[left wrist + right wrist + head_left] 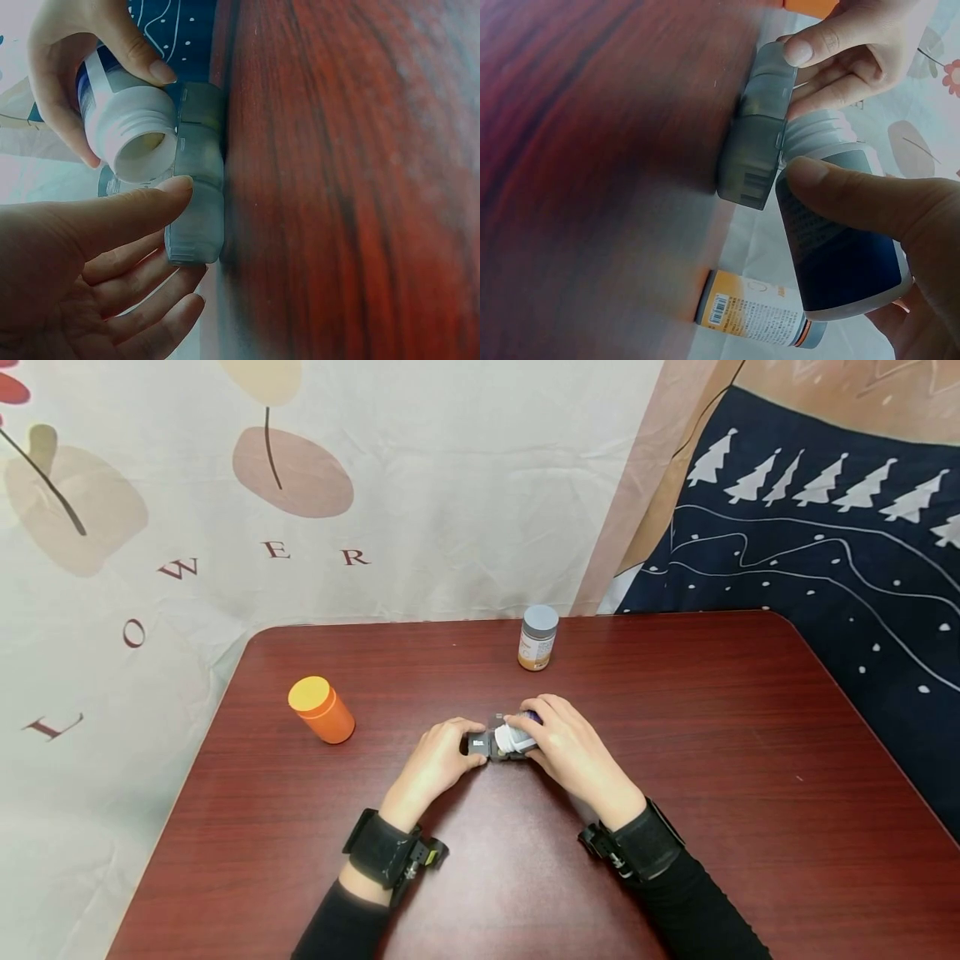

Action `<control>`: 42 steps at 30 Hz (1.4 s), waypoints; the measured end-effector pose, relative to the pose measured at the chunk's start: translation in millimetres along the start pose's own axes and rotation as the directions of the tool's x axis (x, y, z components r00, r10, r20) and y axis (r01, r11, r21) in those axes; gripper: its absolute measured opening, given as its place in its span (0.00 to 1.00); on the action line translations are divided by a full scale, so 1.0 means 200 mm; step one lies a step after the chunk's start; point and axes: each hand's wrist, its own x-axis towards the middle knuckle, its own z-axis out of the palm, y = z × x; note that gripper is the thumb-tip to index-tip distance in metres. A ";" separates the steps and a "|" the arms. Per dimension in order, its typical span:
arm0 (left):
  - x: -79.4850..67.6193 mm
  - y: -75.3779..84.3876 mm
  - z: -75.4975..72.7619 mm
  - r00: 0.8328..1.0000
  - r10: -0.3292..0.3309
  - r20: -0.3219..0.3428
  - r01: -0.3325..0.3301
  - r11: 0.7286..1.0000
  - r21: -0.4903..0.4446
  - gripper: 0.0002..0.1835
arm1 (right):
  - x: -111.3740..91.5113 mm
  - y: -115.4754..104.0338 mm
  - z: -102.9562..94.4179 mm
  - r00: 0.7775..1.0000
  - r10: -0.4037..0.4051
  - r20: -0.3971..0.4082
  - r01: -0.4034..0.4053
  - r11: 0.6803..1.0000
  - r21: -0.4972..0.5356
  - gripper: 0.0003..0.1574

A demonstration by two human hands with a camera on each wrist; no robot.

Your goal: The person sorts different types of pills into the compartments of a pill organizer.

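A grey translucent pill organizer [478, 744] lies on the table between the hands. My left hand [437, 758] grips its left end, with the thumb [177, 186] on the near side and fingers on the far side. My right hand [567, 750] holds a white pill bottle [513, 740] with a dark blue label [847, 259]. The bottle is uncapped and tipped leftward, its threaded mouth [146, 156] right at the top of the organizer. Something small and yellowish shows inside the mouth in the left wrist view.
An orange bottle [330, 717] with a yellow lid stands on the table [420, 668] at the left. Near the back edge is a grey-lidded bottle [537, 643] with a white and orange label. Printed cloths [450, 485] hang behind the table.
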 end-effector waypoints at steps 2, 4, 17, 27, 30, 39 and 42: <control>0.00 0.00 0.00 1.000 0.001 0.000 -0.001 1.000 0.001 0.22 | 0.00 0.00 0.00 1.000 -0.001 -0.004 0.001 1.000 0.003 0.35; 0.00 0.00 0.00 1.000 0.001 0.001 -0.001 1.000 0.001 0.22 | 0.00 0.00 0.00 1.000 -0.002 -0.007 0.002 1.000 0.003 0.34; 0.00 0.01 0.00 1.000 -0.013 0.019 0.013 1.000 -0.006 0.22 | 0.00 0.01 0.00 1.000 0.014 -0.011 -0.014 1.000 -0.015 0.36; 0.01 0.01 0.00 0.999 -0.023 0.026 0.023 1.000 -0.004 0.22 | -0.01 0.01 -0.03 0.995 0.098 0.009 -0.098 0.995 0.024 0.36; 0.01 0.01 0.00 0.999 -0.023 0.023 0.023 1.000 -0.002 0.22 | -0.01 0.01 -0.04 0.992 0.124 0.017 -0.124 0.992 0.035 0.36; 0.01 0.00 0.00 0.999 -0.030 0.020 0.031 1.000 -0.002 0.22 | -0.03 0.01 -0.06 0.984 0.175 0.022 -0.176 0.982 0.067 0.42; 0.01 0.00 0.00 0.999 -0.034 0.021 0.034 0.999 -0.004 0.22 | -0.04 0.00 -0.07 0.982 0.188 0.020 -0.189 0.977 0.093 0.44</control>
